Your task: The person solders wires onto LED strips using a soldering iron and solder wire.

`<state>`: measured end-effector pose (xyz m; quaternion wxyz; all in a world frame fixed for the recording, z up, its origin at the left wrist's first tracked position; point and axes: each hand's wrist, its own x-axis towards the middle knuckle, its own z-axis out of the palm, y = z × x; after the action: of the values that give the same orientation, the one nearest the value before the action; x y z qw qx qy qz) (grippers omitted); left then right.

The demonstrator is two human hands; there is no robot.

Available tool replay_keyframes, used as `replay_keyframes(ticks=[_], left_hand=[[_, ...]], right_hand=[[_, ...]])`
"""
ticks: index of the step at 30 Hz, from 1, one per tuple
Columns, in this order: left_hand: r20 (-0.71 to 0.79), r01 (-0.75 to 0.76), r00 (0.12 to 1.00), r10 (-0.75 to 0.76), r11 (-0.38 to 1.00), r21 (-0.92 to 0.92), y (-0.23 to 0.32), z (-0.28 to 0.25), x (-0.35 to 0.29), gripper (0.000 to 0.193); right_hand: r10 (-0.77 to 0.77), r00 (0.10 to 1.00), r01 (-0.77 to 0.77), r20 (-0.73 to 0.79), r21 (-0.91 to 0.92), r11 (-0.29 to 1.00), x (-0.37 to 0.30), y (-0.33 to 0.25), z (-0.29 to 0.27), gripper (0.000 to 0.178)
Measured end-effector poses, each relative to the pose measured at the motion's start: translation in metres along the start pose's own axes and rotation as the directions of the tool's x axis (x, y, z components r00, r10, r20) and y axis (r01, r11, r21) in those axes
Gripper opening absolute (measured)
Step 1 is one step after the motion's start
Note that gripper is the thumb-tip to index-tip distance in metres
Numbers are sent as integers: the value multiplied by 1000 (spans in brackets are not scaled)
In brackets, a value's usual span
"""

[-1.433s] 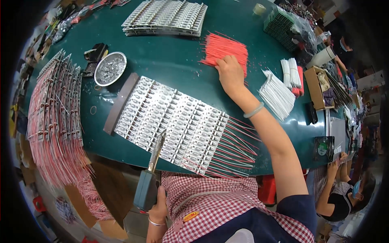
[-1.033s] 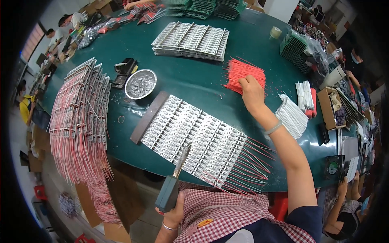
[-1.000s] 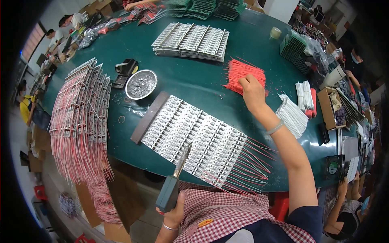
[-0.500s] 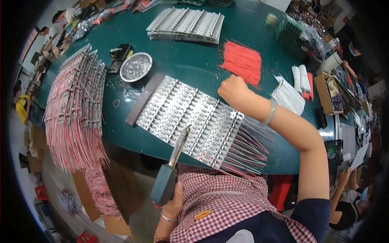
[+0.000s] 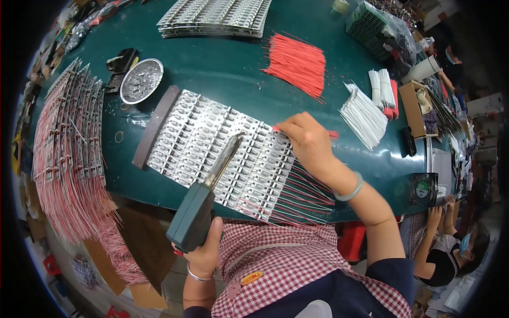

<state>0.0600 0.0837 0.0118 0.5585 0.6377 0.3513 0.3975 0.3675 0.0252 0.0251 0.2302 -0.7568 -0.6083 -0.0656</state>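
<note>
- moved since the earlier frame: the right hand (image 5: 307, 139) has come from the red wire pile (image 5: 297, 66) to the upper right corner of the metal panel (image 5: 193, 122), and the iron's tip sits nearer the upper edge.
- panel: flat on the green table (image 5: 233, 69), against a brown bar (image 5: 155, 130); attached wires (image 5: 310, 197) trail off its right side.
- right fingers: thumb and forefinger pinched together on red wire (image 5: 333, 134), ends showing both sides; strand count unclear.
- left hand (image 5: 204, 249): wrapped around the soldering iron (image 5: 192, 214), some fingers hidden; tip over the panel, contact unclear.
- step, seemingly: bringing wire and tip together; the next move likely calls for a steady wire end, fingers clear of heat.
</note>
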Motion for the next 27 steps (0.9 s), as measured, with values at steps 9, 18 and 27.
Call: replay_keyframes(ticks=[9, 18, 27], left_hand=[[54, 175, 984, -172, 984, -40, 6, 40, 30, 36], [55, 244, 969, -242, 969, -32, 19, 62, 42, 22], [99, 174, 979, -179, 983, 63, 15, 64, 46, 18]], right_hand=[[-31, 997, 32, -70, 15, 999, -15, -9, 13, 32], [-12, 995, 12, -98, 7, 1000, -11, -14, 13, 38], [-11, 997, 11, -81, -6, 1000, -11, -15, 12, 36]])
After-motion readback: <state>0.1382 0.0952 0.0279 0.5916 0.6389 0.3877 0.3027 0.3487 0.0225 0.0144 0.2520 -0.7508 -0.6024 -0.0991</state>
